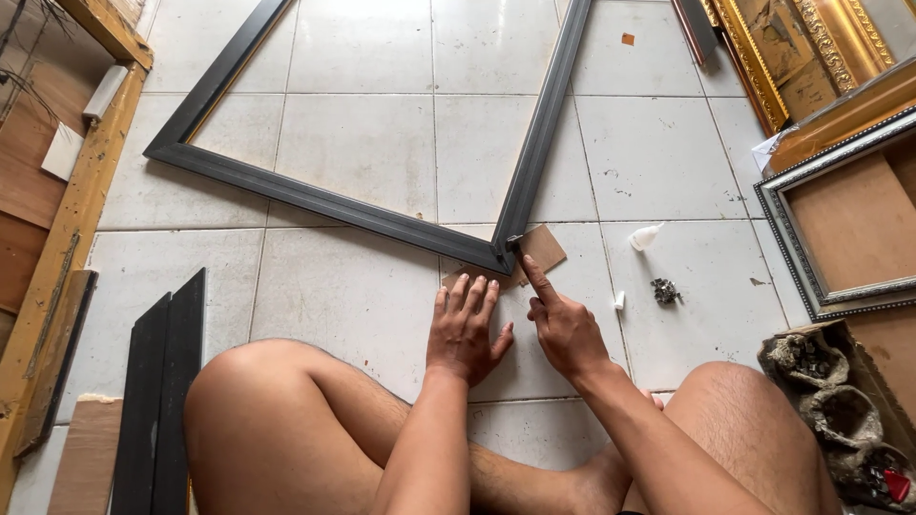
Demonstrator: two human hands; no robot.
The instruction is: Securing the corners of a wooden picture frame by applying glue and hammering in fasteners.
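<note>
Frame [382, 212], big and black, lies flat on the white tile floor [363, 143] in front of my bent knees, and its near corner points right at me. My left hand [465, 327] lies flat on the tiles just below that corner, fingers spread out, holding nothing. My right hand [563, 329] has most fingers curled in, and the pointing finger sticks out and pushes on the corner tip, where a brown bit of cardboard [542, 248] sits partly under the join. I think the frame is stiff along each bar but weak at this corner, so it could come apart if I pull it. It looks light for its size, yet long and wobbly, so I would hold it by two bars close to the corner, not by one far end. The bars look smooth and could slide on the tiles. Near my right hand are a small white bottle [645, 236] and a little heap of metal bits [665, 291]. Gold frames [811, 48] lean at the far right, and black strips [162, 381] lie by my left knee.
</note>
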